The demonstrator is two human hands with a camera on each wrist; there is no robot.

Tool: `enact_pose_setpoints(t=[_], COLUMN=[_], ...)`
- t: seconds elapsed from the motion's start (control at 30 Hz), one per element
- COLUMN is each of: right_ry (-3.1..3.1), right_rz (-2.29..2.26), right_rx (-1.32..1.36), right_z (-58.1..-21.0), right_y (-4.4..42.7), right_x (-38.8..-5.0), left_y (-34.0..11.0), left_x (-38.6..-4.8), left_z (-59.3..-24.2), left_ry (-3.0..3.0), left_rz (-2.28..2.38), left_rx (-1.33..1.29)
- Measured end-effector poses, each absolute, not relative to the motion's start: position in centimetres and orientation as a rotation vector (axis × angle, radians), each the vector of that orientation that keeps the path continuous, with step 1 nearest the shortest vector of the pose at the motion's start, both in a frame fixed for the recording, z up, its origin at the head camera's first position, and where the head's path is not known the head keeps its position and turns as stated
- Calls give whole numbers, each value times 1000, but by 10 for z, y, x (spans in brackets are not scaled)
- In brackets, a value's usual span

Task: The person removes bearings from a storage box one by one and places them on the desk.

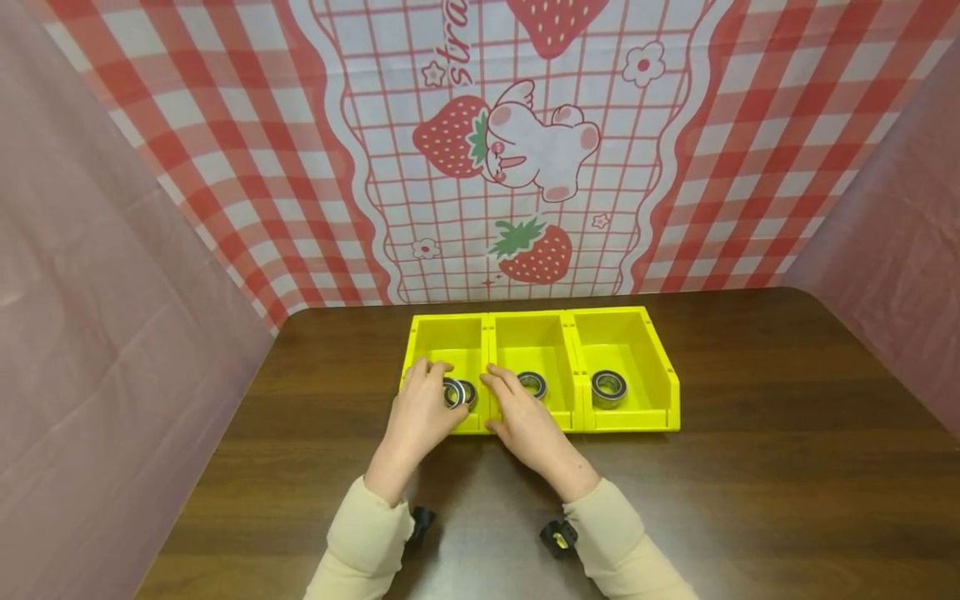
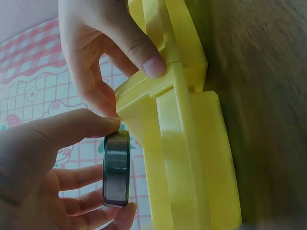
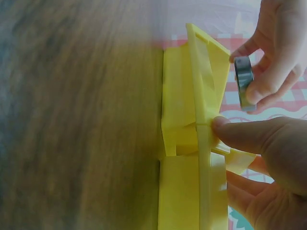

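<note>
My left hand [image 1: 423,410] pinches a ball bearing [image 2: 116,168] between thumb and fingertips, holding it up on edge over the left yellow bin [image 1: 450,335]. A second bearing [image 1: 469,393] lies inside that bin, partly covered by the held one. My right hand [image 1: 525,421] grips the wall [image 3: 205,108] where the left and middle bins meet; its thumb is on the front edge and its fingers reach behind. In the middle bin [image 1: 528,333] a bearing [image 1: 532,384] lies beside the right fingers. Another bearing [image 1: 609,388] sits in the right bin [image 1: 615,329].
The three bins stand side by side on a brown wooden table [image 1: 750,467]. Behind them hangs a red-and-white checked cloth [image 1: 285,167] with strawberry prints. Pink cloth [image 1: 112,333] hangs at both sides. A black wrist device [image 1: 558,537] is by the right cuff.
</note>
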State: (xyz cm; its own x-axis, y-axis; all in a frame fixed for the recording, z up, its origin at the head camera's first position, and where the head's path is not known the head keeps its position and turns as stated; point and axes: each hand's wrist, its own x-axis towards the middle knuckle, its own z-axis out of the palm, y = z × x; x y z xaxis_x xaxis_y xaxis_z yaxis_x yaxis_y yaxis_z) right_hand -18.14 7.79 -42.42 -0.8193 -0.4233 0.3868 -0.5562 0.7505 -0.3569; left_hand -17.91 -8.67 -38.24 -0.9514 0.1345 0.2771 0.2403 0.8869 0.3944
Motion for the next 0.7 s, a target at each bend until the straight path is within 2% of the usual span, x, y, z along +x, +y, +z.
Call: enact_pose_setpoints(t=[0.7], right_ry=[-2700], right_rz=[680], right_rx=[751], right_z=[-424], right_y=[78], right_x=[-181], left_y=[-111], left_x=[-158], left_z=[-378], left_ry=[-2856], left_rz=[-726], left_rx=[-356])
